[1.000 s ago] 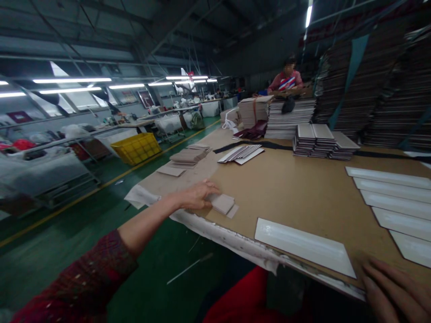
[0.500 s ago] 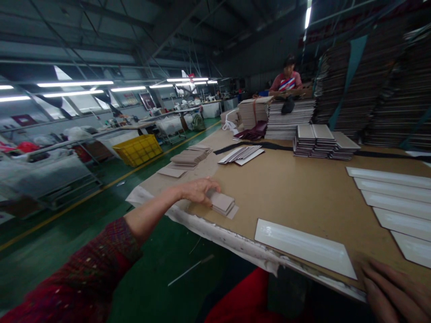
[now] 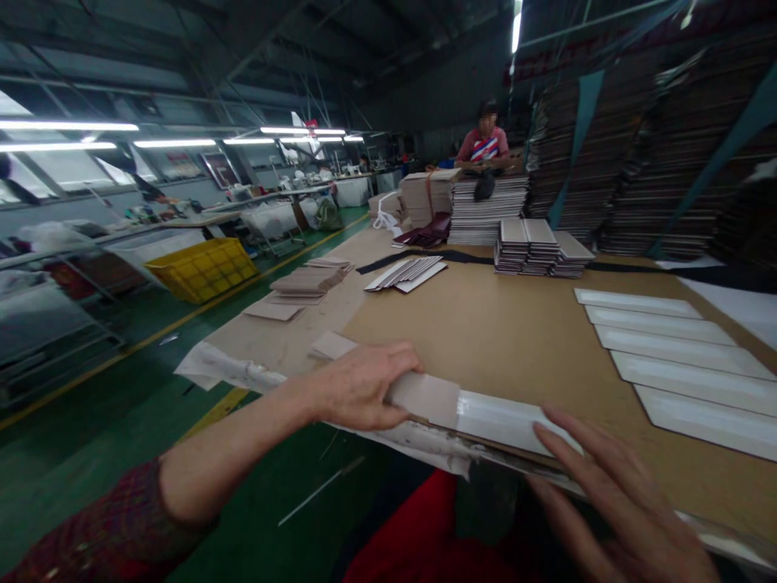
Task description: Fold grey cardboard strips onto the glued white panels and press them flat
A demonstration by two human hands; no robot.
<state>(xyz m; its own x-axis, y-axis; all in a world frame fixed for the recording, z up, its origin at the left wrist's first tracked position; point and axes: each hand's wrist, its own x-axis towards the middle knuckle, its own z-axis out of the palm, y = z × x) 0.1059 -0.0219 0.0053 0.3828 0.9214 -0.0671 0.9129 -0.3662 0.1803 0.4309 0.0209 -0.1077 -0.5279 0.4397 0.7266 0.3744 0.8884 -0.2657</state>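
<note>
My left hand (image 3: 364, 385) grips a small grey card (image 3: 425, 398) and holds it on the left end of a long white strip (image 3: 510, 421) at the near edge of the brown table (image 3: 503, 332). Thumb on top, fingers curled under the card. My right hand (image 3: 613, 494) lies with fingers stretched flat over the strip's right end, holding nothing. One more grey card (image 3: 331, 346) lies just beyond my left hand.
Several white strips (image 3: 668, 348) lie in a row at the right. Stacks of grey cards (image 3: 307, 283), fanned white pieces (image 3: 406, 274) and tall board piles (image 3: 486, 214) sit farther back, where another person (image 3: 482, 142) sits. A yellow crate (image 3: 203, 267) stands on the green floor at left.
My left hand took a grey card from the small stack and brought it right onto the white strip's end. My right hand slid up onto the strip. The view shifted right.
</note>
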